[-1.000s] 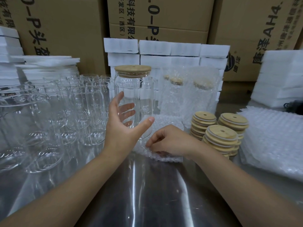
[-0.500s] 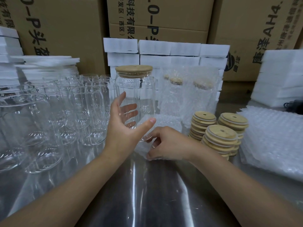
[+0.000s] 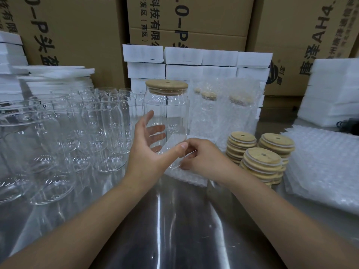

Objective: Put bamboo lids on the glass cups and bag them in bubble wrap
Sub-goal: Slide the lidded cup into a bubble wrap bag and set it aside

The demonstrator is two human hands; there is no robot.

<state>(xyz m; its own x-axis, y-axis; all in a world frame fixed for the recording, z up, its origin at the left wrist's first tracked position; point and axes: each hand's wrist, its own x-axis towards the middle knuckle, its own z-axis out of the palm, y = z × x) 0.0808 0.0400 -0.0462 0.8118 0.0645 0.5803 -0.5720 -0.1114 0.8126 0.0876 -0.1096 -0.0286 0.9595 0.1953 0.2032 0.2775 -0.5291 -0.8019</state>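
Right hand is up off the table now. A second ago it rested low on the bag, then the fingers curled at its edge, and now they've pinched it and lifted it. The bag's edge has come up with them, off the flat, to meet the base of the cup. Left hand has carried the cup a touch to the right and down, the lid shifting with it. And the gap has closed: left thumb and right fingertips, apart before, now sit just beside each other at the cup's bottom.
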